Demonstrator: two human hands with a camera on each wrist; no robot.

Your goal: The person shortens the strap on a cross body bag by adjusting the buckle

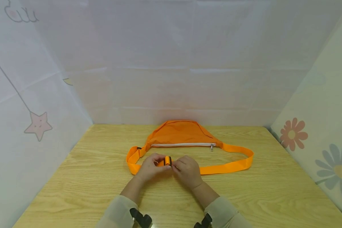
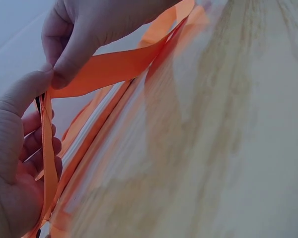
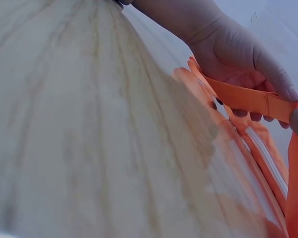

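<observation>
An orange waist bag [image 1: 182, 133] lies on the table with its silver zipper [image 1: 185, 144] facing me. My left hand [image 1: 149, 167] holds a black strap buckle [image 1: 170, 161] between thumb and fingers, and the orange strap [image 2: 49, 163] runs across its fingers in the left wrist view. Beside the buckle, my right hand [image 1: 188, 171] pinches the strap between thumb and curled fingers. From there the strap [image 1: 228, 167] loops right, back to the bag. The fingertips partly cover the buckle, so how the webbing passes through it is hidden.
A black strap slider [image 1: 139, 148] sits on the left strap loop. The wooden table [image 1: 273, 190] extends around the bag. White cloth walls [image 1: 171, 63] rise behind and on both sides, with printed flowers [image 1: 292, 134] at right and a star [image 1: 38, 126] at left.
</observation>
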